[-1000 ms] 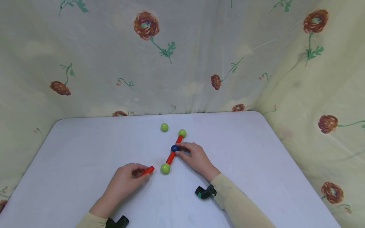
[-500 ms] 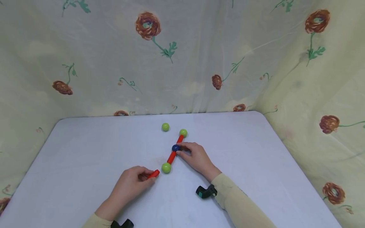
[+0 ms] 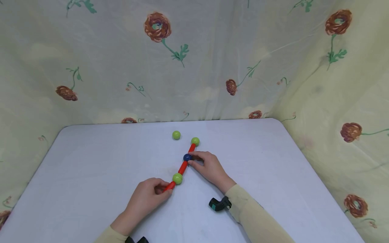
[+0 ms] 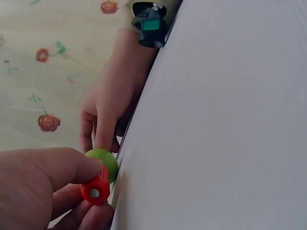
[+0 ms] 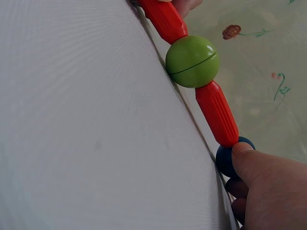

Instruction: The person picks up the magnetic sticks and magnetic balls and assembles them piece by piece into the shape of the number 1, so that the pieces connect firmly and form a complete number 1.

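Observation:
My left hand (image 3: 152, 194) pinches a red rod (image 4: 97, 188) between thumb and fingers. The rod's far end meets the near green ball (image 5: 192, 61), which has a dark seam round it. From that ball another red rod (image 5: 217, 114) leads to a blue ball (image 3: 187, 157), which my right hand (image 3: 209, 168) grips from the right side. Beyond the blue ball, a further red rod (image 3: 191, 148) ends in a second green ball (image 3: 195, 141). The joined pieces form one slanting line. In the left wrist view a pale round tip shows on the held rod's free end.
A loose green ball (image 3: 176, 135) lies near the back of the white table (image 3: 106, 155), left of the line's far end. Flowered cloth (image 3: 194, 60) hangs behind and beside the table. A black wrist device (image 3: 220, 204) sits at the right sleeve.
My left hand has moved right and slightly down with its red rod, closing the gap to the near green ball. My right hand has stayed on the blue ball.

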Demonstrator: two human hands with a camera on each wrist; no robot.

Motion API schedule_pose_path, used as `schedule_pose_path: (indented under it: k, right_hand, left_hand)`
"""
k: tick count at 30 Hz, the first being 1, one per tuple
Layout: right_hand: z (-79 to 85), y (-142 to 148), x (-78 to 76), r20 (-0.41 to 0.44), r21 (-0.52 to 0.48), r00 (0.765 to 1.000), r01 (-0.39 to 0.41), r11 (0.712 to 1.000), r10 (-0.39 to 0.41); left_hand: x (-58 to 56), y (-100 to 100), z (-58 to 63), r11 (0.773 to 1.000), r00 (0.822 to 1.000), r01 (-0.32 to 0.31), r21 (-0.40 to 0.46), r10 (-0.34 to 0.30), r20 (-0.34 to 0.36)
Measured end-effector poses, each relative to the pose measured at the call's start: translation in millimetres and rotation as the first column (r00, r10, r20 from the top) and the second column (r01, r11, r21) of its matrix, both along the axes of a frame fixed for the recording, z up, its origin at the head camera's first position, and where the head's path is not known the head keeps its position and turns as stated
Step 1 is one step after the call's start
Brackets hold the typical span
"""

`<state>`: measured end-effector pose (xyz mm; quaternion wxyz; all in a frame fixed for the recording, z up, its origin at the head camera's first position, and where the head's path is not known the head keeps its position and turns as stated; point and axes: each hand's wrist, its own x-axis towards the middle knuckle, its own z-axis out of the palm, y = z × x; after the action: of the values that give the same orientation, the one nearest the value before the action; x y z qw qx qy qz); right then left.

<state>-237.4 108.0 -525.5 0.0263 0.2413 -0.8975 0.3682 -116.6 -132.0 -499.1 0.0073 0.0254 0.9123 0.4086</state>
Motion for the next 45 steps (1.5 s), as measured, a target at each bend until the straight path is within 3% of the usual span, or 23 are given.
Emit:
schedule_pose_path:
  k: [13, 24, 32, 38, 45]
  right_hand:
    - [1.0, 0, 0.5, 0.017, 0.0, 1.0, 0.006, 1.0, -0.006]
    - [-3.7, 0, 1.6, 0.012, 0.011, 1.0, 0.013, 1.0, -0.013]
    - [-1.3, 2, 2.9, -0.051, -0.012, 0.998, 0.021, 1.0, -0.022]
    - [3.6, 2, 17.9, -0.075, -0.092, 0.995, 0.061, 0.994, -0.068]
    - [7.5, -11, 43.7, -0.044, -0.106, 0.997, -0.073, 0.992, 0.069]
  left_hand:
    - [3.1, -1, 2.1, 0.998, 1.0, 0.016, -0.056, -0.016, 0.001]
    - [7.9, -12, -3.2, 1.0, 1.0, 0.017, 0.0, -0.017, 0.01]
    - [6.1, -11, -4.9, 1.0, 1.0, 0.003, 0.011, -0.003, -0.007]
    - [5.2, -12, -8.1, 1.0, 1.0, -0.003, 0.005, 0.003, -0.019]
    - [5.5, -13, -10.4, 1.0, 0.998, -0.003, 0.024, 0.005, -0.062]
